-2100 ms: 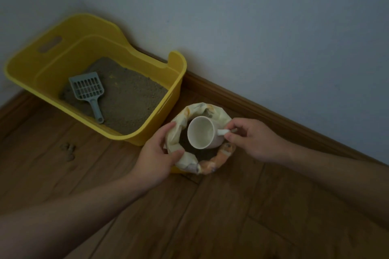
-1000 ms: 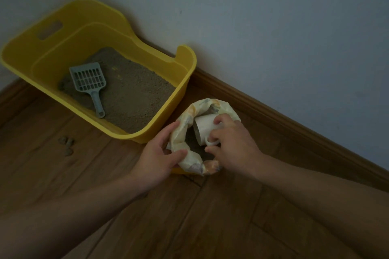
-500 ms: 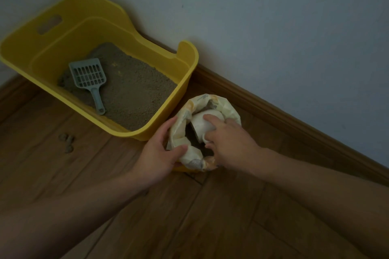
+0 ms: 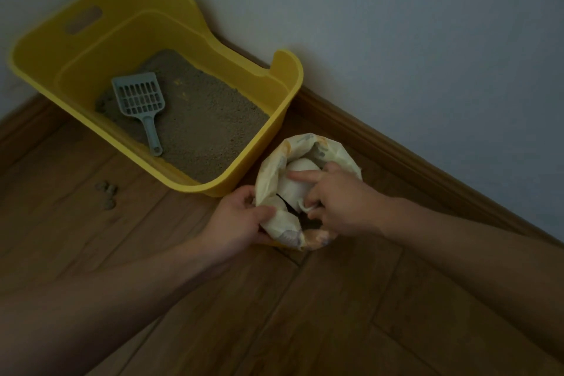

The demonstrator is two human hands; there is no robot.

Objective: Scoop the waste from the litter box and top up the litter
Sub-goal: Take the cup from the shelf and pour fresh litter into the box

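Observation:
A yellow litter box (image 4: 283, 94) stands in the corner with grey-brown litter (image 4: 210, 128) inside. A grey slotted scoop (image 4: 140, 104) lies on the litter at the left. Just right of the box sits an open litter bag (image 4: 274, 168) with a rolled-down rim. My left hand (image 4: 241, 220) grips the bag's near-left rim. My right hand (image 4: 338, 201) reaches into the bag and holds a white cup (image 4: 293, 183), tipped mouth-down into the litter there. The cup's mouth is hidden.
A few small clumps (image 4: 106, 192) lie on the wooden floor left of the box. A wooden baseboard (image 4: 427, 168) runs along the wall behind the bag. Bare floorboards stretch toward me.
The cup was upright above the bag, held by its handle. My right hand has since tipped it over and pushed it deeper into the bag. My left hand has kept its hold on the rim.

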